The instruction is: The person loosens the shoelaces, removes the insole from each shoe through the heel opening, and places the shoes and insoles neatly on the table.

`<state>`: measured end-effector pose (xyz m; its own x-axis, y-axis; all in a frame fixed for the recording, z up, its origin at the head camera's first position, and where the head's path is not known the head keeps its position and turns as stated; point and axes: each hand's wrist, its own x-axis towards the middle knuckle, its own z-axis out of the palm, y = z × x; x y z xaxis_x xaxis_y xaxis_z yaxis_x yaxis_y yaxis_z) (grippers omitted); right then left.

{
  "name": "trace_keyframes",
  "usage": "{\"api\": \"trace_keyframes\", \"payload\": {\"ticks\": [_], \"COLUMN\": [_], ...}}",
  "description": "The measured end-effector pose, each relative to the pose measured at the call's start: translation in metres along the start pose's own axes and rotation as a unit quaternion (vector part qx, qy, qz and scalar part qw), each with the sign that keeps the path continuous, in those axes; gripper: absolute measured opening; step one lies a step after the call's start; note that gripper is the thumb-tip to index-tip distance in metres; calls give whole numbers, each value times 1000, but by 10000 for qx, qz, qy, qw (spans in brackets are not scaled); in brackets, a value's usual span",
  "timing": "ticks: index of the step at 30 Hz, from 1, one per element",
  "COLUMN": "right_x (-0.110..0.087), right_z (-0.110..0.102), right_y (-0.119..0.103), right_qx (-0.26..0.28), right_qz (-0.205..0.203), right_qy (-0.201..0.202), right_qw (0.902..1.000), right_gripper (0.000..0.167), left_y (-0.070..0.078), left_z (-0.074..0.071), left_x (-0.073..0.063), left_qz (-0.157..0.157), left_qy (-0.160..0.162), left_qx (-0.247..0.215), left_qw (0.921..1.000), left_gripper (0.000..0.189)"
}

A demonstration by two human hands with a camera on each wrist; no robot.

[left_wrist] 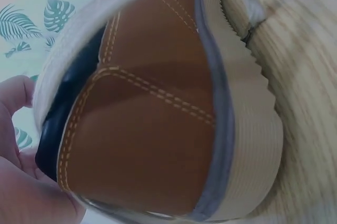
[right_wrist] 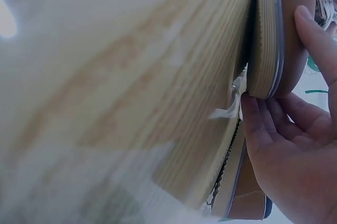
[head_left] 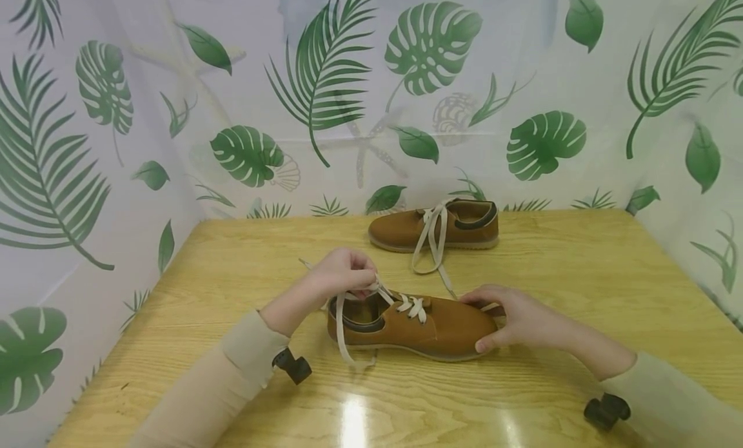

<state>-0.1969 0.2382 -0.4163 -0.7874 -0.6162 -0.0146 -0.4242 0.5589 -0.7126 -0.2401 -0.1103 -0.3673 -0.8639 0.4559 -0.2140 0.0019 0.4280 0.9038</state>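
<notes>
A brown leather shoe point(head_left: 447, 332) lies sole down on the table, toe to the right. Above its collar my left hand point(head_left: 342, 274) pinches the pale shoelace point(head_left: 341, 335), part of which hangs in a loop down the near side. The left wrist view has the heel point(left_wrist: 142, 139) close up, with the lace blurred across the front and part of my left hand point(left_wrist: 26, 190) at the left edge. Around the toe, my right hand point(head_left: 516, 316) grips with the thumb on the near side. In the right wrist view, the right hand's fingers point(right_wrist: 258, 121) reach the toe's sole edge.
A matching brown shoe point(head_left: 397, 230) stands farther back, its lace tied in a bow with an end trailing toward the near shoe. The wooden table point(head_left: 232, 274) meets a leaf-patterned curtain point(head_left: 348, 177) behind and at both sides.
</notes>
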Motion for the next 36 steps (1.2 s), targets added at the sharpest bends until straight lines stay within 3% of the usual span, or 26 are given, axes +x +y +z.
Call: {"api": "trace_keyframes", "payload": {"ticks": [5,10,13,16,20,22,27,32,36], "right_x": [0,0,1,1,2,2,3,3,2], "right_z": [-1,-3,-3,-3,-4,-4,-3,-4,-3], "right_y": [0,2,3,4,4,4,4,5,7], "right_qx": [-19,-121,-189,-191,-158,-190,-358,-347,-251], "right_qz": [-84,-198,-248,-272,-272,-271,-249,-255,-273], "right_qy": [-17,-24,-33,-52,-88,-91,-64,-83,-99], "right_qw": [10000,9997,9995,9994,9995,9994,9990,9990,9993], "right_gripper": [78,77,76,76,77,76,76,77,77], "left_y": [3,6,5,2,-2,-3,-5,-10,-14], "left_z": [-1,0,2,4,6,6,6,-1,-7], "left_x": [-2,-1,-1,0,1,2,6,10,10], "left_qz": [321,594,683,780,839,840,525,138,35], "left_qy": [-25,83,225,573,1049,1122,815,168,-264], "left_qx": [566,1554,1715,1485,665,270,-877,-1834,-2175], "left_qw": [9979,9860,9825,9842,9887,9898,9914,9828,9757], "left_gripper": [8,14,18,17,14,13,18,19,18]}}
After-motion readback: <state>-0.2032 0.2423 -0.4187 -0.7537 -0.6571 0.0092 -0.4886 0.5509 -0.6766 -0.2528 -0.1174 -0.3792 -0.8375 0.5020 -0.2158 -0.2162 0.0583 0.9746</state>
